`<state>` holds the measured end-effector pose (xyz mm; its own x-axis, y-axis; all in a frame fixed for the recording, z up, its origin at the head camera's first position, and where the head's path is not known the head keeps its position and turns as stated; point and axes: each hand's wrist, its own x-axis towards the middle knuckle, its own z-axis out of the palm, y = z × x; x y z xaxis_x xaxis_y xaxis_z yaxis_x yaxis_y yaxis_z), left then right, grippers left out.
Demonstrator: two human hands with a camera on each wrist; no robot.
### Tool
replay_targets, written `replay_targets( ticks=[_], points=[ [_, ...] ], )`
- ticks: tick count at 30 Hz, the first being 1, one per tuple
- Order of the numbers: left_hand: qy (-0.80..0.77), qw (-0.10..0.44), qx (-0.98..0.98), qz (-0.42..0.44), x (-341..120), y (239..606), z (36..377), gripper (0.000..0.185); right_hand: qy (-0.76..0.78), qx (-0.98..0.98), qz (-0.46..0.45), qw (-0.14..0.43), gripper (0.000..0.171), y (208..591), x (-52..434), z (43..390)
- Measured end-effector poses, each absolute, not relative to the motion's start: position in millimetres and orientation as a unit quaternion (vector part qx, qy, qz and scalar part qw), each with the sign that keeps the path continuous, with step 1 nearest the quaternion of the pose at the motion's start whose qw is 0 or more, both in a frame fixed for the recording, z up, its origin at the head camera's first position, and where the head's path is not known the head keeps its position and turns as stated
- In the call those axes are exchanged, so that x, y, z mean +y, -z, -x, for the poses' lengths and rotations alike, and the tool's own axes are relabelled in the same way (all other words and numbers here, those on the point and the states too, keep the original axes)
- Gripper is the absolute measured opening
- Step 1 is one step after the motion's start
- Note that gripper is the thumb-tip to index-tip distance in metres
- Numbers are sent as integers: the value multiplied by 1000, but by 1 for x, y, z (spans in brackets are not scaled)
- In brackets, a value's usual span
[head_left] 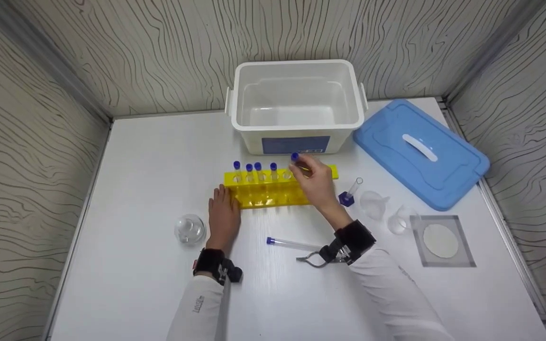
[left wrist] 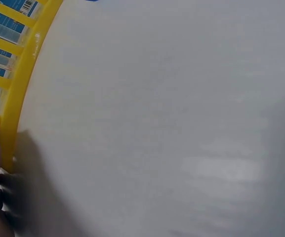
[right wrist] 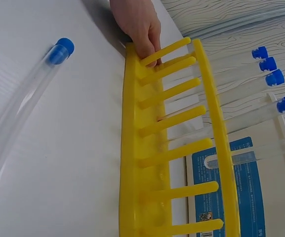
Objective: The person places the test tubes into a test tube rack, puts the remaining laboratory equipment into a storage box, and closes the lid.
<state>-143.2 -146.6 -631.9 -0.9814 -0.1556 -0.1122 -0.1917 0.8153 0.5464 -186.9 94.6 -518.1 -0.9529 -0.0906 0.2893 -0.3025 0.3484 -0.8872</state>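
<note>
Sleeved forearms lead, from the head view, to the left hand [head_left: 223, 215] resting flat against the yellow rack [head_left: 273, 189] holding four capped tubes, right hand [head_left: 315, 182] pinching a fifth tube [head_left: 295, 161] above it, before the empty white bin [head_left: 296, 106]; right-wrist view shows one loose tube [right wrist: 28, 94] lying beside the rack.

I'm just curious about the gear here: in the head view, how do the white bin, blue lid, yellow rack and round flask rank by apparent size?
1. White bin and blue lid: look about alike, so unranked.
2. Yellow rack, steadied by the left hand.
3. Round flask, smallest.
</note>
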Motion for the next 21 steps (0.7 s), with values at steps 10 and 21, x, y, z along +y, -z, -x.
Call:
replay_targets(
  ticks=[10,21],
  points=[
    [-286,36,953,95,-146,631,144,57,-515,-848,-108,71,26,529,92,189],
    [-286,40,953,94,-147,630,143,57,-527,-843,-100,45,24,536,90,194]
  ],
)
